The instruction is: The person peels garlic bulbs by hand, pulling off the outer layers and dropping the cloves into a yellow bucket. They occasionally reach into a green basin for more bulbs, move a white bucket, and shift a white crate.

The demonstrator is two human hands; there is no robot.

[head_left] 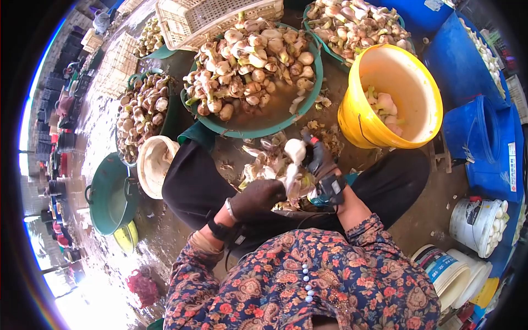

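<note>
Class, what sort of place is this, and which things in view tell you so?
Probably a produce-handling workplace, perhaps for garlic. A large green tub is heaped with garlic-like bulbs, dry scraps litter the ground, and a white bucket at the right is filled with paler, cleaner-looking bulbs.

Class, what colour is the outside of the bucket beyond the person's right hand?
The bucket is bright yellow outside, seen best in the head view.
</note>
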